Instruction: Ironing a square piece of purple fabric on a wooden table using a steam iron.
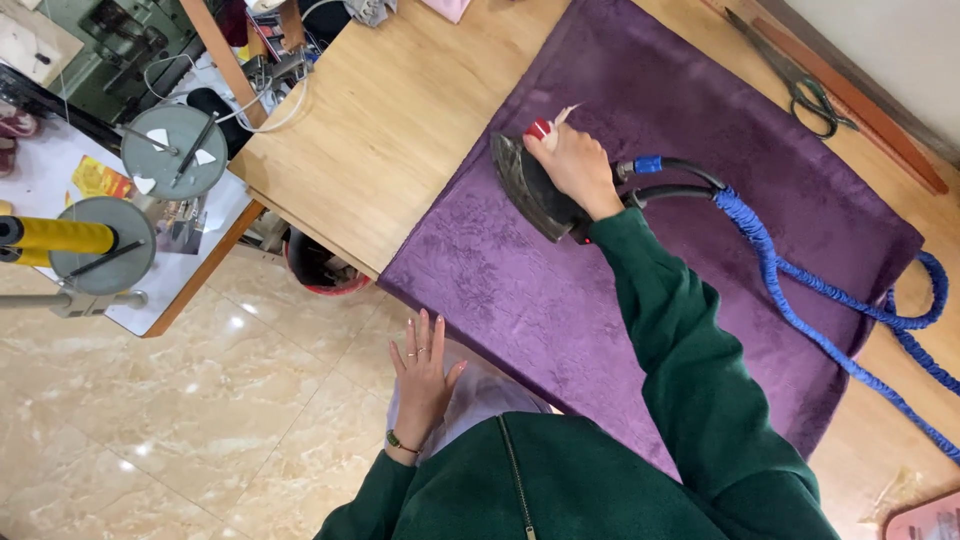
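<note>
Right hand (575, 165), closed around the handle of a dark steam iron (535, 190) that rests on a purple cloth (640, 290) spread over the wooden table (385, 120). Left hand (422, 375), fingers spread, holds nothing and hangs off the table's near edge, just beside the cloth's corner. Open cloth lies ahead of the iron's tip. A blue hose (790, 290) trails behind the iron across the cloth. Scissors (800, 85) lie near the far edge, well apart.

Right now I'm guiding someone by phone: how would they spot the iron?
Find the purple cloth on the wooden table. Near its far edge the right hand grips the dark metal iron, the only thing trailing a blue hose.
</note>
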